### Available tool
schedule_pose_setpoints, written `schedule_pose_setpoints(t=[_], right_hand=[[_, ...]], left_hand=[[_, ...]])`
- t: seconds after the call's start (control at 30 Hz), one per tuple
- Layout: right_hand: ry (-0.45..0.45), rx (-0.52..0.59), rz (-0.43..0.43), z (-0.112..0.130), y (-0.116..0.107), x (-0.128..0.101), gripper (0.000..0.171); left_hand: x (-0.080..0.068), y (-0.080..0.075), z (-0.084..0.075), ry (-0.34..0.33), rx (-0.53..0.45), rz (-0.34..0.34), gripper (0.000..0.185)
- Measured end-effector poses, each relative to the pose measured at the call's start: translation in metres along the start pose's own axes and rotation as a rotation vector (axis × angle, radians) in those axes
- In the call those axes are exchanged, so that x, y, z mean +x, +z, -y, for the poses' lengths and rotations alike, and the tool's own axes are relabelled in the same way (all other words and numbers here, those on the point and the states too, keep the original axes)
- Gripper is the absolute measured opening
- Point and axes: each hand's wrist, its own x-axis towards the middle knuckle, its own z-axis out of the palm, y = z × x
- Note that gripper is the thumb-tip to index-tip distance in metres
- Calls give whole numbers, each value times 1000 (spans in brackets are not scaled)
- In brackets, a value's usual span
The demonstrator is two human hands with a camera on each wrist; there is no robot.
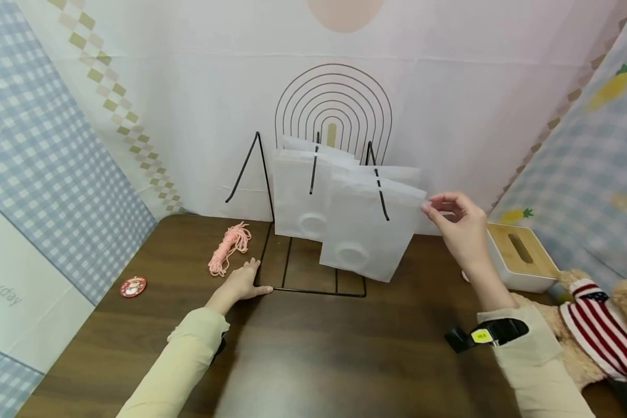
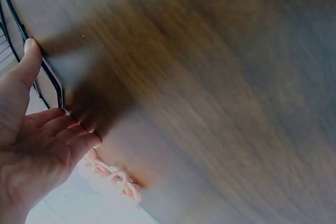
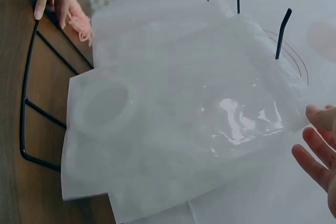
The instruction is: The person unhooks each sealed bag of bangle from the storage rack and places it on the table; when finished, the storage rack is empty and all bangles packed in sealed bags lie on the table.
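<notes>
A black wire rack (image 1: pixel 319 291) stands on the brown table, with upright hooks slanting toward me. On its right hook hangs a white translucent bag (image 1: pixel 368 229) with a round shape showing low on its front. Another white bag (image 1: pixel 299 194) hangs on the middle hook, partly hidden behind the first. My right hand (image 1: pixel 462 224) pinches the front bag's upper right corner between thumb and finger. At the rack's front left base corner, my left hand (image 1: pixel 241 283) rests with its thumb (image 2: pixel 31 59) on the black bar and fingers extended beside it.
A pink rope bundle (image 1: pixel 230 249) lies left of the rack, with a round red badge (image 1: pixel 133 287) farther left. On the right are a white tissue box (image 1: pixel 525 261) with a wooden lid and a teddy bear (image 1: pixel 601 331) in a striped top. A patterned cloth hangs behind.
</notes>
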Motion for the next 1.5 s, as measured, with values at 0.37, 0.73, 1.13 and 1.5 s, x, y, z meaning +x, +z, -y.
schedule_pose_setpoints(t=[0.37,0.73,1.13,1.5], right_hand=[[-11,12,50,3,3,-10,14],[74,93,53,0,-2,-9,10],[210,356,138,-1,-12,-12,8],[208,628,260,2,-37,-24,21]], left_hand=[[-4,2,-1,-5,-3,19,82],[-3,4,-4,-13,4,-18,82],[4,4,-3,-33,54,8,82],[5,3,-4,-36,50,8,82]])
